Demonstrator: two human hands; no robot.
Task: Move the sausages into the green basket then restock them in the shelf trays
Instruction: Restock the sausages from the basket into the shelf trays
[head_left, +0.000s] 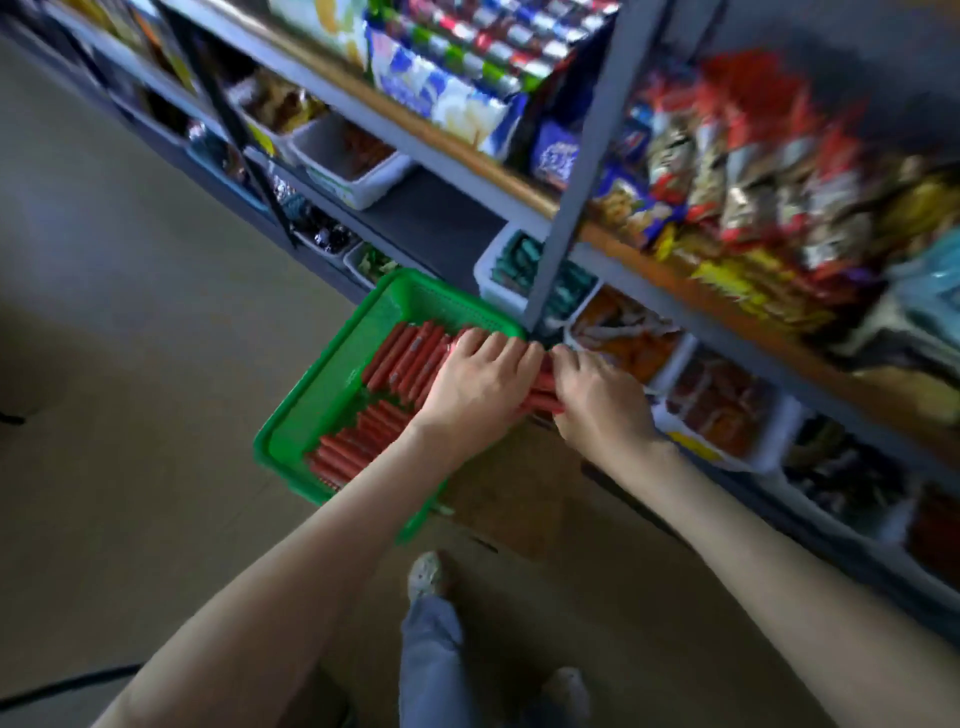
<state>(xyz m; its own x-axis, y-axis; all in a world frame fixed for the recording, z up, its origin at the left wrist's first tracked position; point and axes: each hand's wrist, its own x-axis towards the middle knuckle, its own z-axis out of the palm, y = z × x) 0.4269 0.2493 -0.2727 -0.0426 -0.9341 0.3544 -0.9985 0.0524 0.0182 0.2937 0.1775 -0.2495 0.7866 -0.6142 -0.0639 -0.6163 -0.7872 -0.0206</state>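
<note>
Green basket (322, 400) sits on the floor with red sausages (405, 358) in rows inside. At its right edge, left hand (478, 382) and right hand (597, 400), fingers curled, clasp a bunch of sausages between them. A white shelf tray (664, 415) lies just beside, blurred.

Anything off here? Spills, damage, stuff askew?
Nothing visibly spilled or damaged. The sausages lie in rows in the green basket. The left hand and right hand grip a bundle at its shelf-side edge. One oddity: a bare gap on the shelf between white trays. The right side is too blurred to judge.
</note>
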